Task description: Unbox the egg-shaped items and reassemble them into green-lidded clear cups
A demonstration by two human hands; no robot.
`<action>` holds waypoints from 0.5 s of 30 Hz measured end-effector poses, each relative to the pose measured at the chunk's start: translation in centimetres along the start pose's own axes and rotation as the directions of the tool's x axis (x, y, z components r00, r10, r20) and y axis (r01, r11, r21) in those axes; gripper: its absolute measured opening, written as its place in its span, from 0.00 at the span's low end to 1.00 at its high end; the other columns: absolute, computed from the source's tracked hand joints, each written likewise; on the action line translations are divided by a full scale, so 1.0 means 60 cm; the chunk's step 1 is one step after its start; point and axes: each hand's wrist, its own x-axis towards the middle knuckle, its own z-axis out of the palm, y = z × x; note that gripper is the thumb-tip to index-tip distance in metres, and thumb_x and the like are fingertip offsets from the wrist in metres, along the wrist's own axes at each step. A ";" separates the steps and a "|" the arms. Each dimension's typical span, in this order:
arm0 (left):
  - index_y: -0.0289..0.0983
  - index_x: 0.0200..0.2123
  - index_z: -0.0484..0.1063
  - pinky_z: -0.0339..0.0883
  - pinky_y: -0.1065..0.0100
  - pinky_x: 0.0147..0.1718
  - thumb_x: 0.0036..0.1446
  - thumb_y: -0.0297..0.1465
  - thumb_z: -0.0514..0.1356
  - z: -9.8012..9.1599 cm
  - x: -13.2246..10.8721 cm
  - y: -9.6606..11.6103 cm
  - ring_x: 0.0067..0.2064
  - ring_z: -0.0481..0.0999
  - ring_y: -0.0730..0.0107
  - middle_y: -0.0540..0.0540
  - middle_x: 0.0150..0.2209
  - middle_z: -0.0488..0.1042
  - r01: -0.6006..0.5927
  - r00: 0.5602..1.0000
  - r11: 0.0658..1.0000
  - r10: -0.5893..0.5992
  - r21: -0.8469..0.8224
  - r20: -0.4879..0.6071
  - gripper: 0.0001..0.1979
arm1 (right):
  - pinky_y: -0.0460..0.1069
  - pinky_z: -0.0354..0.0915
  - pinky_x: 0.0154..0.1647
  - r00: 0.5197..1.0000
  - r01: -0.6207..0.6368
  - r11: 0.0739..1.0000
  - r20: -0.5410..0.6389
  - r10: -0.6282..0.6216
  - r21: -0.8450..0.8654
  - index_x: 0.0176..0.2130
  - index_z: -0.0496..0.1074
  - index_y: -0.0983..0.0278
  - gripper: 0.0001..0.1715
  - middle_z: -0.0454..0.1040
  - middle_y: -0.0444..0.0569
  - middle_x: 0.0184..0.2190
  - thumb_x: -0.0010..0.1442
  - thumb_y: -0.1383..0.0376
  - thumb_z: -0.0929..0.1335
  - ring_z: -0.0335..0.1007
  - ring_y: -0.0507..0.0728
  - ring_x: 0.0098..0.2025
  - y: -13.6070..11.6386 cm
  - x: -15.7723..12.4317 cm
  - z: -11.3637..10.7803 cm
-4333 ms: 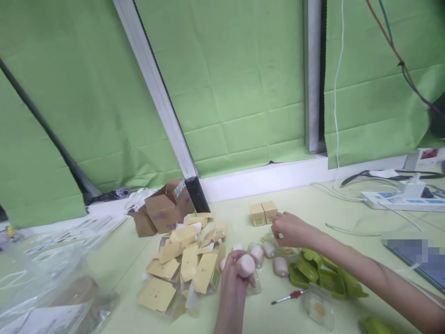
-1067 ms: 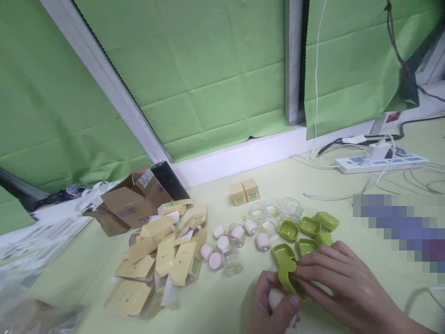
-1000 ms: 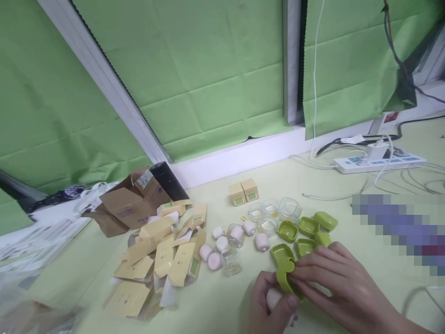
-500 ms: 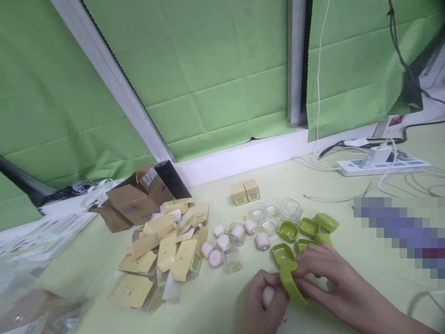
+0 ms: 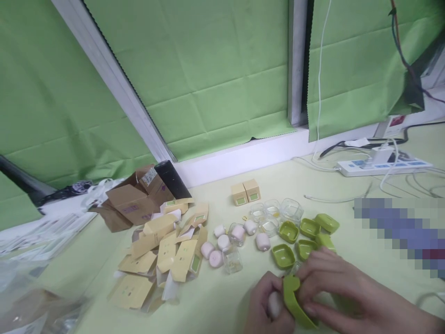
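At the lower right, my left hand (image 5: 269, 304) is closed around a pale rounded piece (image 5: 275, 304), mostly hidden by the fingers. My right hand (image 5: 333, 287) grips a curved green plastic piece (image 5: 295, 299), which stands edge-on between both hands. A bit of clear plastic (image 5: 296, 268) shows by the right fingertips. Just beyond my hands lie several green square cups, among them a near one (image 5: 283, 256). Clear plastic cups (image 5: 292, 209) stand behind these. Several pale pink rounded pieces (image 5: 263, 241) are grouped to the left, close to another clear cup (image 5: 232, 260).
Opened yellow cartons (image 5: 167, 250) are heaped at the left, before a brown cardboard box (image 5: 139, 199). Two small closed boxes (image 5: 245, 192) stand near the wall. A white power strip (image 5: 382, 166) with cables lies at the back right. A plastic bag (image 5: 38, 301) fills the lower left corner.
Both hands have moved slightly down and to the right with the green piece. More of the green cups behind them now shows.
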 end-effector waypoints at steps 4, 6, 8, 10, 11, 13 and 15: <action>0.39 0.25 0.58 0.45 0.75 0.21 0.42 0.43 0.64 -0.011 0.003 0.006 0.19 0.53 0.81 0.57 0.19 0.61 0.003 0.998 0.991 0.006 -0.135 0.067 0.19 | 0.53 0.67 0.52 0.998 0.058 0.998 -0.034 -0.058 -0.015 0.58 0.56 0.54 0.39 0.66 0.52 0.56 0.51 0.56 0.73 0.64 0.63 0.56 0.006 -0.004 -0.010; 0.38 0.23 0.58 0.46 0.75 0.22 0.42 0.42 0.65 -0.009 0.003 0.004 0.21 0.52 0.80 0.57 0.19 0.59 0.010 0.998 0.984 0.001 -0.177 0.061 0.19 | 0.50 0.68 0.51 1.000 0.006 0.997 -0.006 -0.005 0.075 0.57 0.57 0.52 0.35 0.69 0.50 0.53 0.53 0.58 0.72 0.67 0.60 0.54 0.005 -0.003 -0.004; 0.38 0.21 0.57 0.47 0.75 0.24 0.41 0.40 0.65 -0.003 0.004 0.000 0.23 0.53 0.79 0.56 0.21 0.58 -0.009 1.000 0.980 0.013 -0.201 0.022 0.19 | 0.48 0.68 0.50 0.997 -0.072 0.975 0.012 0.071 0.209 0.50 0.62 0.53 0.24 0.72 0.47 0.49 0.55 0.61 0.71 0.69 0.57 0.51 0.003 -0.002 0.007; 0.37 0.20 0.57 0.48 0.74 0.25 0.40 0.37 0.66 0.005 0.005 -0.005 0.25 0.56 0.78 0.54 0.23 0.60 0.004 1.000 0.980 -0.006 -0.201 -0.006 0.18 | 0.48 0.69 0.49 0.989 -0.137 0.939 -0.004 0.146 0.315 0.44 0.64 0.54 0.21 0.72 0.47 0.49 0.52 0.60 0.72 0.70 0.58 0.50 0.000 -0.004 0.017; 0.37 0.20 0.58 0.48 0.74 0.25 0.39 0.37 0.66 0.008 0.006 -0.008 0.25 0.57 0.77 0.54 0.23 0.61 0.032 0.999 0.982 -0.036 -0.187 -0.016 0.17 | 0.49 0.69 0.49 0.984 -0.160 0.922 -0.017 0.178 0.353 0.43 0.65 0.55 0.22 0.72 0.48 0.49 0.49 0.60 0.74 0.71 0.60 0.50 -0.002 -0.005 0.022; 0.37 0.23 0.62 0.49 0.74 0.26 0.41 0.37 0.65 0.012 0.006 -0.011 0.25 0.58 0.77 0.54 0.23 0.62 0.107 0.993 0.984 -0.113 -0.142 -0.031 0.15 | 0.50 0.70 0.47 0.974 -0.192 0.890 -0.031 0.225 0.413 0.41 0.67 0.57 0.24 0.74 0.49 0.47 0.45 0.61 0.75 0.72 0.62 0.48 -0.007 -0.007 0.027; 0.36 0.25 0.64 0.49 0.74 0.25 0.43 0.38 0.64 0.012 0.006 -0.013 0.24 0.57 0.77 0.55 0.21 0.60 0.163 0.984 0.982 -0.168 -0.093 -0.053 0.13 | 0.51 0.70 0.46 0.971 -0.200 0.860 -0.022 0.238 0.470 0.40 0.68 0.58 0.23 0.76 0.50 0.43 0.43 0.64 0.75 0.74 0.63 0.46 -0.012 -0.007 0.030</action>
